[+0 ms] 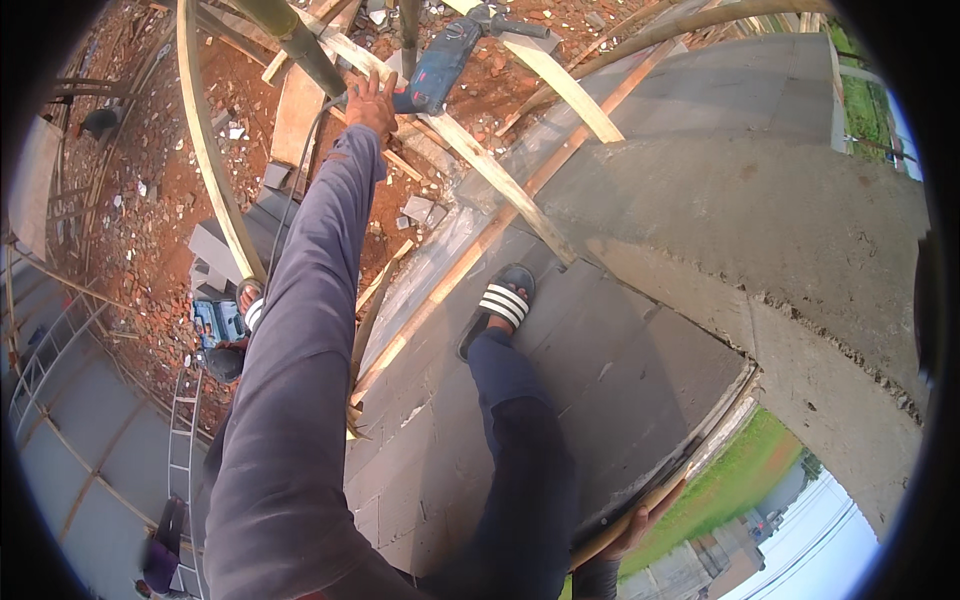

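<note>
My left arm reaches far forward, and my left hand (372, 105) is closed round the rear handle of a blue and black rotary hammer (445, 65). The tool lies over pale wooden strips, its black side handle (515, 27) pointing right. A dark power cable (298, 185) runs down from beside that hand. At the lower right, my right hand (640, 528) grips a wooden edge piece (600, 543) along the grey block wall (640, 390); its fingers are partly hidden. My sandalled foot (503, 300) rests against the block wall.
Bamboo poles (290, 40) and timber strips (490, 175) cross ahead. Rubble-strewn red ground (130, 260) lies below, with grey blocks (235, 240) and a blue case (215, 322). A metal ladder (180, 440) stands left, near another person (160, 555). A concrete beam (740, 230) runs right.
</note>
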A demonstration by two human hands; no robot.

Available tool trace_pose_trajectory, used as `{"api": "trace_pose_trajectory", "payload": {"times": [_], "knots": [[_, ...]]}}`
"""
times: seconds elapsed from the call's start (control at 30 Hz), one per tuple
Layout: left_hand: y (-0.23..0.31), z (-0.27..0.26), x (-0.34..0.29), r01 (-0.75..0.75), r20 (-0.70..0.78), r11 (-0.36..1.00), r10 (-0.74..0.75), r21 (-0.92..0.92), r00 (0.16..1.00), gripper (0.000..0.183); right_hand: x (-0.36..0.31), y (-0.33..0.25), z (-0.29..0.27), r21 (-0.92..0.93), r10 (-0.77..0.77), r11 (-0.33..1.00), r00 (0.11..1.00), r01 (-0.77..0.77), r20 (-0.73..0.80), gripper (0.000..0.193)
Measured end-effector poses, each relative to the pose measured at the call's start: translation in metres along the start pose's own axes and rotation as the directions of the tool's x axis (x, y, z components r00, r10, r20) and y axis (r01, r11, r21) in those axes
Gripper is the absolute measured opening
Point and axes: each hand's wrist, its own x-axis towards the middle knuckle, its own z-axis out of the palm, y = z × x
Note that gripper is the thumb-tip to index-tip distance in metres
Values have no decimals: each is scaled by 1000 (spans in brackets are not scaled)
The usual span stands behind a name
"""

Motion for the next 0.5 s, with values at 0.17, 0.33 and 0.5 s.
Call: {"api": "trace_pose_trajectory", "payload": {"times": [0.17, 0.33, 0.5], "knots": [[14, 29, 42, 5, 202, 999, 4, -41, 979, 99, 4, 5, 11, 100, -44, 994, 998, 49, -49, 97], [-8, 78, 56, -160, -78, 986, 163, 47, 983, 82, 13, -11, 12, -65, 32, 997, 999, -33, -9, 103], [12, 29, 36, -294, -19, 920, 309, 258, 951, 59, 12, -9, 16, 40, -13, 999, 1000, 13, -12, 101]]}}
